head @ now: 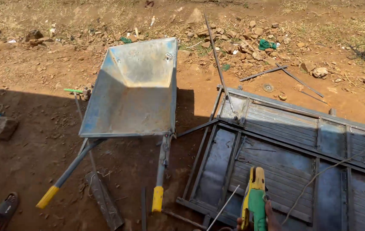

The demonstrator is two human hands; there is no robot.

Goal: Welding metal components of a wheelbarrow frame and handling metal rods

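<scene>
One hand (264, 216) of mine shows, low at the bottom edge, fingers wrapped around the green and yellow power tool (254, 200); so little of the hand is in frame that I cannot tell whether it is my left or my right, and the other is out of sight. The tool points up and away from me, its yellow nose lying over the grey metal gate (302, 145) that rests flat on the dirt. A thin cord (332, 167) runs from near the tool up and off to the right across the gate's ribbed panels.

Just left of the gate's near corner stands the empty wheelbarrow (133, 92), its two yellow-tipped handles (158, 198) pointing toward me; the right handle is close beside the gate frame, with only a narrow strip of soil between them. Left of the wheelbarrow the red ground (24, 154) is wider, in shade. A long thin rod (217, 60) leans up from the gate's far corner. Stones (242, 42) lie scattered beyond. A sandalled foot (5, 208) is cut off at the lower left corner.
</scene>
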